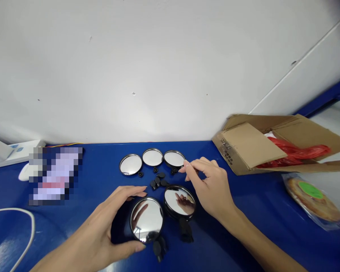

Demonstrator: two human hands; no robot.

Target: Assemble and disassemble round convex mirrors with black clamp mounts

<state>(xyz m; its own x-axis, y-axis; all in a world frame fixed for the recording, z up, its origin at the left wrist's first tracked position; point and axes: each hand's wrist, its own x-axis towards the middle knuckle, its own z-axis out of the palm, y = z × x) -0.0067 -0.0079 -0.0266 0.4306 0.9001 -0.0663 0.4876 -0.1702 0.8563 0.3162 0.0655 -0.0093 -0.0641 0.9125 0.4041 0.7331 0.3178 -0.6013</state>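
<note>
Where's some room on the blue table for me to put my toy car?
Bare blue table shows between the blurred object and the leftmost mirror lens. There's more between the right hand and the cardboard box. It's crowded in the middle, around the small black parts and the round mirror in the left hand.

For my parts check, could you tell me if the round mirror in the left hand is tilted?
Tilted: the left hand holds the round mirror up, its black back showing.
</note>
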